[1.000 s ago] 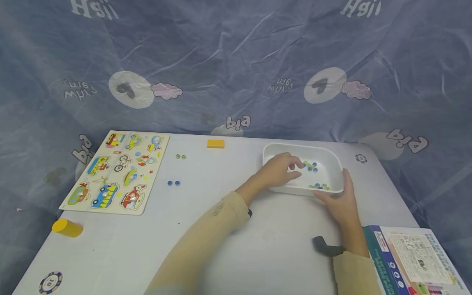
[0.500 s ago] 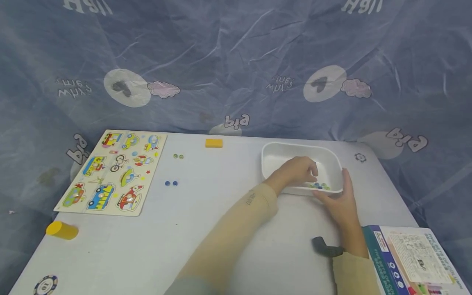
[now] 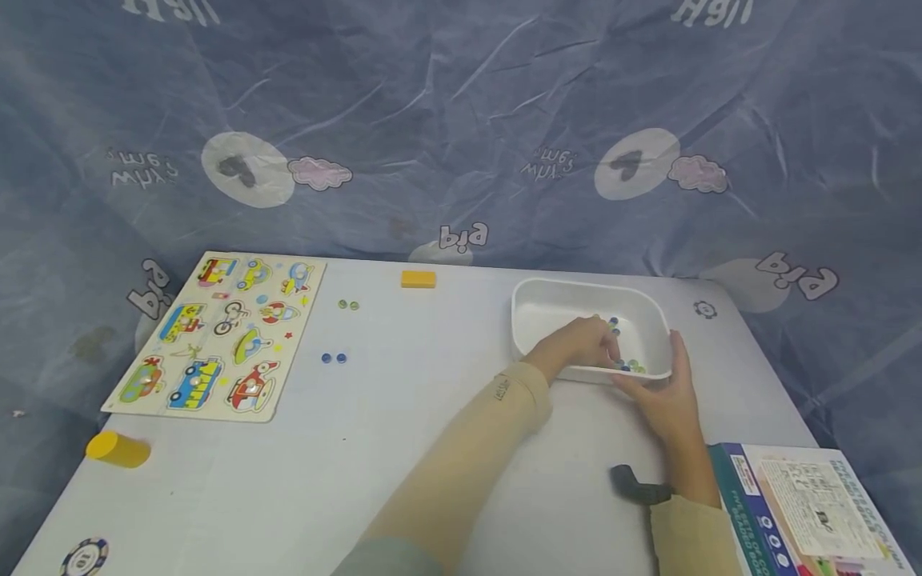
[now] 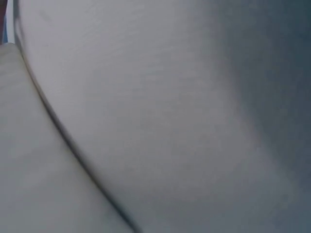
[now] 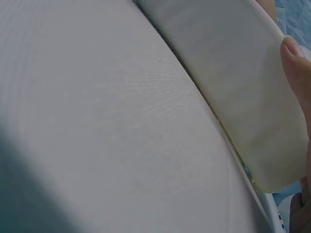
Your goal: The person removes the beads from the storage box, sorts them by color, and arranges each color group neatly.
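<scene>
A white tray (image 3: pixel 542 290) holds several small round blue and green beads (image 3: pixel 632 365), some at its front right and a few farther back. My left hand (image 3: pixel 576 342) reaches over the tray's front rim with its fingers curled down beside the beads. Its fingertips are hidden, so a bead between them cannot be made out. My right hand (image 3: pixel 666 400) grips the tray's front right corner, thumb at the front and fingers along the right side. In the right wrist view, the thumb (image 5: pixel 294 60) presses the tray wall (image 5: pixel 228 63). The left wrist view shows no hand.
Two green beads (image 3: pixel 349 305) and two blue beads (image 3: pixel 334 358) lie on the white table (image 3: pixel 432 400). A vehicle puzzle board (image 3: pixel 216 336), a yellow cylinder (image 3: pixel 118 450) and a yellow block (image 3: pixel 418 279) are left of the tray. A boxed set (image 3: pixel 807 504) sits front right.
My left hand has moved right and lower into the tray, from hovering over it to reaching near the front right beads. The right hand keeps its grip on the corner.
</scene>
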Motion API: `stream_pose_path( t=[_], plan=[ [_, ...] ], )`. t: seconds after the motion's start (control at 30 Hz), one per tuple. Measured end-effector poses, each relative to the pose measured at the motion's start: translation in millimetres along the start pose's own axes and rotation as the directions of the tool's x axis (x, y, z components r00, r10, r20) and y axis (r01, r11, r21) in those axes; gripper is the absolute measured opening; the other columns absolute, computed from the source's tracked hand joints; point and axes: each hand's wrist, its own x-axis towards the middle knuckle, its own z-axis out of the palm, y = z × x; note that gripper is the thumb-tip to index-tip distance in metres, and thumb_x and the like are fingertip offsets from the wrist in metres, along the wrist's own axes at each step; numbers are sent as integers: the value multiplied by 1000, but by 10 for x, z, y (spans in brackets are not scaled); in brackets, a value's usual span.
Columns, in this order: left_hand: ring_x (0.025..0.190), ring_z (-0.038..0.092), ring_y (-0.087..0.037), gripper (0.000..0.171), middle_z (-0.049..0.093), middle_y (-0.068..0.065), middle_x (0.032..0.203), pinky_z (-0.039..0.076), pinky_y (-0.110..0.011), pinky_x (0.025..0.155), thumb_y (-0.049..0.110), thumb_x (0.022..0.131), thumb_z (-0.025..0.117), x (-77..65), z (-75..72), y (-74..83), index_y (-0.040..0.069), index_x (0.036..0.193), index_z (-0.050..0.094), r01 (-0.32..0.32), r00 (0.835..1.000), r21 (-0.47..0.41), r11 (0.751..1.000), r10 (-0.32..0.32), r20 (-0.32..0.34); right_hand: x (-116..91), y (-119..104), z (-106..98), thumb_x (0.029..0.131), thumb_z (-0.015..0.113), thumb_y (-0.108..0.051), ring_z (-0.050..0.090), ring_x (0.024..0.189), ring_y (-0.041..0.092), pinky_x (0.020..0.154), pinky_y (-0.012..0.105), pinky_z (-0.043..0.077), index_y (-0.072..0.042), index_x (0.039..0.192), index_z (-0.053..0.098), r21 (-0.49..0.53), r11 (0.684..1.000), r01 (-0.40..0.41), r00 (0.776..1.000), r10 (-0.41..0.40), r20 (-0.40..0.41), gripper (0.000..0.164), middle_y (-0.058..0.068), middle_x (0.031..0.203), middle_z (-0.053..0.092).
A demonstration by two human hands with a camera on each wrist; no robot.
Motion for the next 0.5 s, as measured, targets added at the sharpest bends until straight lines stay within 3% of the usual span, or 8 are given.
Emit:
stream_pose_path(
  t=[0.23,0.5],
  plan=[
    [108,58,-7,15,64,13,111,46,-26,96,23,83,71,13,28,-31,25,97,72,46,998,-97,994,-42,49,3,14,11,71,82,-36,2,148,25,118,53,5,-31,152,-3,-16,1000,-25,1000,25,0,117,-5,160,-1],
    [104,60,-5,13,69,13,103,45,-23,96,21,83,70,54,61,-40,26,94,73,72,997,-76,995,-69,44,-5,22,7,71,82,-37,3,148,25,117,54,6,-34,151,-3,-6,1000,-28,1000,28,1,116,-6,160,0]
  ],
)
